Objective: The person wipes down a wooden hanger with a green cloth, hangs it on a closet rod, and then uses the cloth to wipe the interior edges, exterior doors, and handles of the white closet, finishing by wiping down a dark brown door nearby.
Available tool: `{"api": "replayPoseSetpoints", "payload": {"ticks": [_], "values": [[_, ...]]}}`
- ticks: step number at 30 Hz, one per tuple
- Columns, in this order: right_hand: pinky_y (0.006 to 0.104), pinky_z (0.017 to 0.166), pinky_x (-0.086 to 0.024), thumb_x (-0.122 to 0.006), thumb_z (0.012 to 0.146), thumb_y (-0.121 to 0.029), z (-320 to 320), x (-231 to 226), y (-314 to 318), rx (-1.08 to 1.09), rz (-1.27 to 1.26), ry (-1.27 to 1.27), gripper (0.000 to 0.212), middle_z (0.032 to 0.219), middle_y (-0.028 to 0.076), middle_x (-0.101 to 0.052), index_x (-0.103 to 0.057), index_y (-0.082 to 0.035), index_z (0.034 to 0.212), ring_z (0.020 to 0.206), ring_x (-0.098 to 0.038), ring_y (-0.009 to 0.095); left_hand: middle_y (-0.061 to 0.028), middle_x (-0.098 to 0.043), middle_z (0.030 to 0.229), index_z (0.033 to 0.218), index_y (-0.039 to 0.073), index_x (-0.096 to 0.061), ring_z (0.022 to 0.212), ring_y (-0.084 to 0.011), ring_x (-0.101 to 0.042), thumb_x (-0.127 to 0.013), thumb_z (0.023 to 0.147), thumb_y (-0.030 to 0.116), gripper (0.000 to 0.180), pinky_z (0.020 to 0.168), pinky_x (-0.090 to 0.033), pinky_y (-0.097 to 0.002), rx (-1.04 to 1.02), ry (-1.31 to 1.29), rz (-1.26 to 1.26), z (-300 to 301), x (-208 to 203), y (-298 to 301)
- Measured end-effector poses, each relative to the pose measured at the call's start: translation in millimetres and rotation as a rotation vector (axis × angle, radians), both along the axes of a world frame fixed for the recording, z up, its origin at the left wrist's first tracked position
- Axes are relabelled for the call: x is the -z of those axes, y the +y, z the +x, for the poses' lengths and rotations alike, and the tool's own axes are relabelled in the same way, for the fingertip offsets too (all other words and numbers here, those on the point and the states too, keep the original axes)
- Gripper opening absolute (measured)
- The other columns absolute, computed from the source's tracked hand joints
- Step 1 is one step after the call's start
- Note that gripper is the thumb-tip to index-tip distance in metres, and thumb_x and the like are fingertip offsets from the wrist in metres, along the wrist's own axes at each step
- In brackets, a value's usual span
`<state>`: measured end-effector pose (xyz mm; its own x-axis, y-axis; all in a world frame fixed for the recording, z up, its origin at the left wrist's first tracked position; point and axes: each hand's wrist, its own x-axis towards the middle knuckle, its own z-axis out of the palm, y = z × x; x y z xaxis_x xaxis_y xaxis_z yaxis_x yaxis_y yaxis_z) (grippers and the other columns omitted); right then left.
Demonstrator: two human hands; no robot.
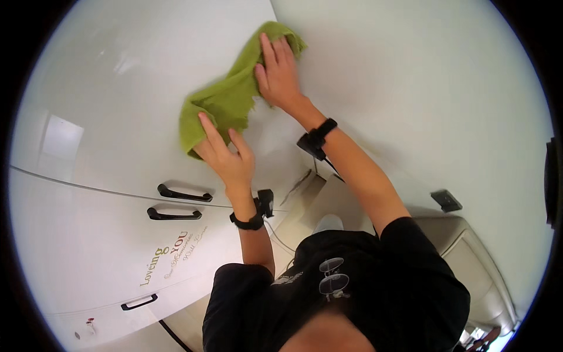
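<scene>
A lime-green cloth (226, 97) with a frayed edge is stretched slantwise across the white cabinet door (141, 88), near its right edge. My left hand (227, 161) holds the cloth's lower left end, with some fingers tucked into the fold and the index finger lying over it. Higher up and to the right, my right hand (280, 76) presses the cloth's other end with its fingers on the fabric. Part of the right fingertips is hidden in the cloth. A black strap with a small device circles each wrist.
Two black handles (185, 193) sit close together along the seam between the doors, below my left hand. Another black handle (139, 302) is lower left. A white wall stands to the right, with a dark wall fitting (446, 200) above a beige padded furniture piece (469, 264).
</scene>
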<state>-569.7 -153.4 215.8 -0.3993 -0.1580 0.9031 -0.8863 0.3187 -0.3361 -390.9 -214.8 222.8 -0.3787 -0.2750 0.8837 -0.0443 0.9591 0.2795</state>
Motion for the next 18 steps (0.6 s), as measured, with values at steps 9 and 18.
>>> {"api": "replayPoseSetpoints", "payload": {"ticks": [9,18], "values": [[0.0501,0.105,-0.031,-0.05,0.09,-0.013,31,115,24,0.018,0.17,-0.443,0.067,0.136,0.034,-0.033,-0.017,0.005,0.145,0.124,-0.035,0.05,-0.0235,-0.057,0.117,0.137,-0.002,-0.043,0.108,-0.0361,-0.054,-0.056,0.075,0.001,0.063,0.091,-0.042,-0.0424,-0.055,-1.096,0.328,17,81,6],[0.0523,0.105,-0.029,-0.052,0.091,-0.015,59,100,7,-0.047,0.151,-0.472,0.067,0.133,0.032,-0.038,-0.018,0.006,0.145,0.126,-0.032,0.052,-0.03,-0.047,0.13,0.136,-0.01,-0.037,0.119,-0.047,-0.045,-0.056,0.076,-0.005,0.062,0.102,-0.033,-0.0492,0.128,-0.153,0.059,55,97,7]]}}
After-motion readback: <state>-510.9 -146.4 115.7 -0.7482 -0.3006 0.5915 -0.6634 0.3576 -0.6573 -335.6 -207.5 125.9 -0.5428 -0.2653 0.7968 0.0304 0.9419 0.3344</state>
